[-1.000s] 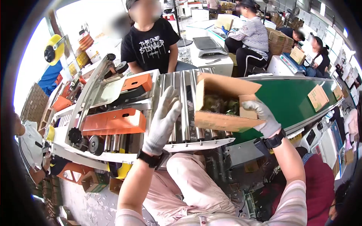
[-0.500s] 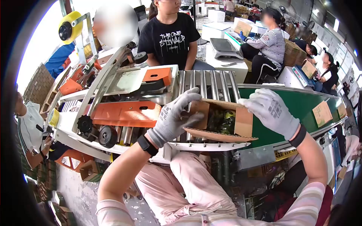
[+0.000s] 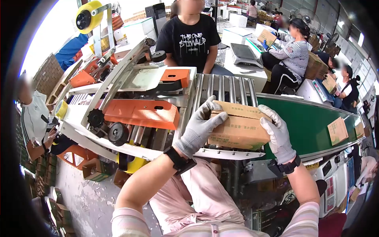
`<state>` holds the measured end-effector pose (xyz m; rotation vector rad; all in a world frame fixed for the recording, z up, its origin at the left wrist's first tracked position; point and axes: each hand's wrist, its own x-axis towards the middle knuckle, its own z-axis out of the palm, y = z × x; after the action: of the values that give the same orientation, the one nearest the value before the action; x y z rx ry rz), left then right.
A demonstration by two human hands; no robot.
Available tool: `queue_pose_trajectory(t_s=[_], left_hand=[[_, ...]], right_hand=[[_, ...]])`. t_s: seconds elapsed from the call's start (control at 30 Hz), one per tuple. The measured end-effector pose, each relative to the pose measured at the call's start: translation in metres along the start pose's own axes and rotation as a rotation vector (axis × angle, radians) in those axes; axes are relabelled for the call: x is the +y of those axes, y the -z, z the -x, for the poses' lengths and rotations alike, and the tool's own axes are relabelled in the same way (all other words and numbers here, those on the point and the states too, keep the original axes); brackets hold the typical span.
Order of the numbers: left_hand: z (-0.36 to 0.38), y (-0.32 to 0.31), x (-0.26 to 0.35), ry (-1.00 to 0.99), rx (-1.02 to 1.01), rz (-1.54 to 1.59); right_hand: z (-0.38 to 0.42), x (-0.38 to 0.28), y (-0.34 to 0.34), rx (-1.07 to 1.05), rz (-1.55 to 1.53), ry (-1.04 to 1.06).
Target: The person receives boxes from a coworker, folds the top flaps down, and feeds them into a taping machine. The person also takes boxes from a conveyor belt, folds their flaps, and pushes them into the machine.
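Observation:
A brown cardboard box (image 3: 239, 132) with green print sits on the metal rollers (image 3: 227, 87) in front of me. Its top flaps are folded over, with a narrow dark gap along the seam, so the contents are hidden. My left hand (image 3: 200, 124), in a grey-white glove, grips the box's left end, thumb on the top. On the opposite end my gloved right hand (image 3: 278, 132) is closed around the corner, fingers pressing the flaps.
Left of the rollers stands a taping machine with an orange plate (image 3: 138, 112), black knobs and a yellow tape roll (image 3: 89, 17). A green conveyor belt (image 3: 304, 118) runs right, carrying flat-looking cartons (image 3: 337, 131). A person in a black shirt (image 3: 189, 41) sits opposite; other people work behind.
The box was open with dark contents showing; its flaps are now folded down over them. My right hand has moved in from the right onto the box. The view has shifted slightly.

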<state>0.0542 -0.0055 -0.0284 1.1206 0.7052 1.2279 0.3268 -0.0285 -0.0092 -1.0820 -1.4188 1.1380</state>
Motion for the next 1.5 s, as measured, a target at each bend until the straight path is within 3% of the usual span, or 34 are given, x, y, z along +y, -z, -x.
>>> queue_pose_trajectory(t_s=[0.07, 0.13, 0.2, 0.47, 0.5, 0.53, 0.6, 0.63, 0.73, 0.83, 0.93, 1.17, 1.27, 1.33, 1.4, 1.43, 1.5], left_hand=[[0.005, -0.005, -0.002, 0.038, 0.060, 0.021], [0.004, -0.004, -0.008, 0.046, 0.081, 0.085], [0.002, -0.007, -0.014, 0.023, 0.098, 0.087], [-0.025, -0.020, -0.011, -0.086, 0.361, 0.172], [-0.021, -0.016, 0.015, 0.101, 0.343, 0.195], [-0.034, -0.005, 0.012, -0.026, 0.503, 0.213], [-0.035, 0.032, 0.012, -0.279, 0.398, 0.576], [-0.016, 0.031, 0.023, -0.401, 0.395, 0.584], [0.041, 0.055, 0.021, -0.562, 0.312, 0.198], [0.089, 0.058, 0.026, -0.425, 0.490, 0.065], [0.127, 0.067, 0.021, -0.465, 0.489, -0.171], [0.111, 0.082, -0.002, -0.330, 0.409, -0.364], [0.095, 0.077, 0.001, -0.263, 0.392, -0.557], [0.084, 0.087, -0.014, -0.385, 0.399, -0.599], [0.081, 0.083, -0.021, -0.469, 0.400, -0.756], [0.082, 0.086, -0.031, -0.380, 0.385, -0.713], [0.086, 0.095, -0.045, -0.296, 0.332, -0.735]], right_hand=[[0.001, -0.007, -0.011, 0.097, -0.099, 0.052], [0.002, -0.011, -0.014, 0.118, -0.163, -0.023], [-0.002, -0.003, -0.008, 0.095, -0.328, -0.244], [-0.030, 0.008, -0.011, 0.110, -0.381, -0.245], [-0.039, 0.009, -0.012, 0.109, -0.437, -0.246], [-0.051, 0.010, -0.016, 0.106, -0.495, -0.246], [-0.080, 0.022, -0.028, 0.126, -0.496, -0.222], [-0.096, 0.027, -0.037, 0.106, -0.504, -0.225], [-0.155, 0.053, -0.068, 0.041, -0.400, -0.200], [-0.194, 0.061, -0.132, 0.064, -0.413, -0.164], [-0.219, 0.070, -0.175, 0.088, -0.353, -0.109], [-0.217, 0.041, -0.265, 0.056, -0.482, -0.145], [-0.185, 0.002, -0.240, 0.021, -0.483, -0.110], [-0.174, 0.014, -0.205, -0.042, -0.406, 0.096], [-0.102, -0.017, -0.143, -0.197, -0.541, 0.013], [-0.078, -0.010, -0.120, -0.091, -0.584, 0.001], [-0.028, 0.004, -0.057, 0.029, -0.302, 0.077]])
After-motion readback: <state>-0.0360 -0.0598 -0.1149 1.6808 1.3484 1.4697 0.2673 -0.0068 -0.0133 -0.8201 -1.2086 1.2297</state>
